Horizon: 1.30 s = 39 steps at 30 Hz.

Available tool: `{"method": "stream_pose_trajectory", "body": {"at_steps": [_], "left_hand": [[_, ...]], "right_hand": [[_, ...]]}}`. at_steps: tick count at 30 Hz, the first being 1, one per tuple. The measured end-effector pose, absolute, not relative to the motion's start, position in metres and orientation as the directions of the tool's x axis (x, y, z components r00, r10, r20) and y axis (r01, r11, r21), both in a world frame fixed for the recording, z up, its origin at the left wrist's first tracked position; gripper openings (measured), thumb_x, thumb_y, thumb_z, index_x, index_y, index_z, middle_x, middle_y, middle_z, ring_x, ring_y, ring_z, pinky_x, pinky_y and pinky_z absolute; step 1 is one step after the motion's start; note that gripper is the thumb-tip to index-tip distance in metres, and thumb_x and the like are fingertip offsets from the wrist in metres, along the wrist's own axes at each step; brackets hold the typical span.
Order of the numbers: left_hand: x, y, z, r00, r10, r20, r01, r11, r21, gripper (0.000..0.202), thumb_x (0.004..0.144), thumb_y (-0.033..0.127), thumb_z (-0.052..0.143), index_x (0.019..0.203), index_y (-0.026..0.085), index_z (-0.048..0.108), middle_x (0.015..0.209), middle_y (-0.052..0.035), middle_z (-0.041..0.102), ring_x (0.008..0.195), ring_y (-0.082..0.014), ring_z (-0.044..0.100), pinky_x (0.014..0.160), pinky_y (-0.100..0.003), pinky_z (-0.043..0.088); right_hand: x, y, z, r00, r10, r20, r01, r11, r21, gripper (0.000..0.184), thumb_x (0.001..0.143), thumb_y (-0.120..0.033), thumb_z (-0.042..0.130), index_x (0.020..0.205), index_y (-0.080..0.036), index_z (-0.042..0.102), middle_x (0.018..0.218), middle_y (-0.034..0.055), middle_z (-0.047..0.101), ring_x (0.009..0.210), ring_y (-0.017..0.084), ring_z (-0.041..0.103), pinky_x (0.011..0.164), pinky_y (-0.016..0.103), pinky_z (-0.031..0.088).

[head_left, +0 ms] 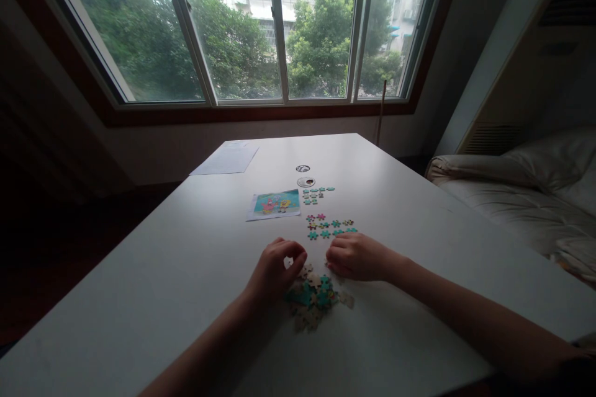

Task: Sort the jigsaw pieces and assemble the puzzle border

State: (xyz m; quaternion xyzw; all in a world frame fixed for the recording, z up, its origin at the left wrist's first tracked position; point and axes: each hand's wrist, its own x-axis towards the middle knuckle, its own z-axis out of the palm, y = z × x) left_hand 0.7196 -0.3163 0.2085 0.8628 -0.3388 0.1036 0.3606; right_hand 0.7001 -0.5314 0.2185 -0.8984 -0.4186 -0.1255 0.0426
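Note:
My left hand (pixel 279 265) is at the far left edge of a heap of jigsaw puzzle pieces (pixel 314 291). Its thumb and index finger meet in a ring; whether a piece is between the tips is too small to tell. Teal and pale backs show in the heap. To the right, my right hand (pixel 354 256) rests low over the table with curled fingers, a pale bit of a puzzle piece (pixel 328 265) showing at the tips. Just beyond it, sorted puzzle pieces (pixel 325 234) lie face up in short rows, partly covered by the hand.
A cartoon reference picture (pixel 277 203) lies on the white table (pixel 162 279). Beside it sit more rows of pieces (pixel 313 196) and two small round items (pixel 306 182). A paper sheet (pixel 226 158) is at the far left. A pale sofa (pixel 516 192) stands to the right.

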Motion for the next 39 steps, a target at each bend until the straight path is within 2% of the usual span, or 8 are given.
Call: {"method": "stream_pose_trajectory", "body": {"at_steps": [3,6,9,12,19,24,30,39], "left_hand": [[0.720,-0.317,0.208,0.749,-0.509,0.424,-0.659,-0.507,0.556,0.013,0.078,0.018,0.052,0.069,0.017,0.061,0.064,-0.0005,0.059,0.064,-0.0144,0.054,0.062,-0.025,0.042],[0.718,-0.317,0.210,0.742,-0.517,0.426,-0.665,-0.493,0.561,0.013,0.079,0.019,0.051,0.070,0.017,0.061,0.064,-0.0004,0.060,0.064,-0.0145,0.053,0.062,-0.025,0.042],[0.714,-0.320,0.214,0.737,-0.538,0.409,-0.666,-0.476,0.574,0.013,0.079,0.019,0.052,0.070,0.018,0.062,0.065,-0.0010,0.060,0.065,-0.0150,0.053,0.063,-0.026,0.042],[0.709,-0.323,0.219,0.736,-0.550,0.395,-0.660,-0.451,0.601,0.013,0.078,0.021,0.053,0.070,0.018,0.063,0.066,-0.0019,0.062,0.066,-0.0157,0.054,0.063,-0.026,0.042],[0.704,-0.329,0.223,0.751,-0.534,0.387,-0.629,-0.403,0.664,0.016,0.077,0.025,0.056,0.066,0.017,0.064,0.062,-0.0022,0.062,0.063,-0.0153,0.054,0.061,-0.025,0.042],[0.708,-0.326,0.220,0.841,-0.431,0.326,-0.503,-0.406,0.763,0.018,0.078,0.029,0.056,0.070,0.015,0.064,0.062,-0.0001,0.062,0.058,-0.0125,0.053,0.058,-0.023,0.040],[0.714,-0.325,0.215,0.880,-0.407,0.245,-0.386,-0.312,0.868,0.027,0.078,0.038,0.055,0.070,0.014,0.065,0.060,0.0002,0.060,0.050,-0.0094,0.047,0.045,-0.018,0.035],[0.713,-0.326,0.217,0.891,-0.407,0.204,-0.313,-0.222,0.923,0.026,0.076,0.039,0.058,0.071,0.014,0.065,0.060,-0.0003,0.060,0.050,-0.0098,0.048,0.044,-0.018,0.036]], "right_hand": [[0.701,-0.532,0.217,0.638,0.693,0.336,0.739,-0.674,-0.013,0.018,0.084,-0.019,0.045,0.073,-0.015,0.059,0.070,0.0054,0.059,0.066,0.014,0.052,0.063,0.025,0.041],[0.701,-0.530,0.217,0.702,0.555,0.446,0.693,-0.676,-0.250,0.017,0.084,-0.019,0.046,0.074,-0.015,0.060,0.068,0.0038,0.058,0.064,0.012,0.051,0.060,0.022,0.041],[0.698,-0.525,0.218,0.796,0.418,0.439,0.603,-0.620,-0.503,0.017,0.083,-0.022,0.050,0.074,-0.015,0.061,0.062,0.0008,0.057,0.056,0.009,0.049,0.053,0.019,0.039],[0.695,-0.519,0.220,0.835,0.402,0.374,0.549,-0.574,-0.608,0.017,0.082,-0.024,0.053,0.073,-0.015,0.063,0.059,-0.0006,0.057,0.052,0.008,0.047,0.051,0.018,0.037],[0.692,-0.514,0.223,0.829,0.410,0.380,0.557,-0.542,-0.630,0.016,0.081,-0.025,0.054,0.072,-0.015,0.064,0.059,-0.0007,0.058,0.052,0.008,0.048,0.051,0.018,0.038],[0.692,-0.518,0.222,0.812,0.316,0.491,0.577,-0.562,-0.593,0.014,0.083,-0.027,0.051,0.085,-0.017,0.060,0.068,0.0005,0.060,0.058,0.009,0.051,0.055,0.019,0.041],[0.690,-0.521,0.220,0.750,0.361,0.555,0.647,-0.576,-0.500,0.009,0.082,-0.025,0.054,0.086,-0.019,0.059,0.074,0.0015,0.059,0.061,0.009,0.053,0.060,0.021,0.043],[0.690,-0.521,0.216,0.730,0.360,0.581,0.666,-0.568,-0.485,0.010,0.081,-0.027,0.055,0.083,-0.019,0.060,0.074,0.0018,0.059,0.062,0.009,0.053,0.058,0.021,0.043]]}}
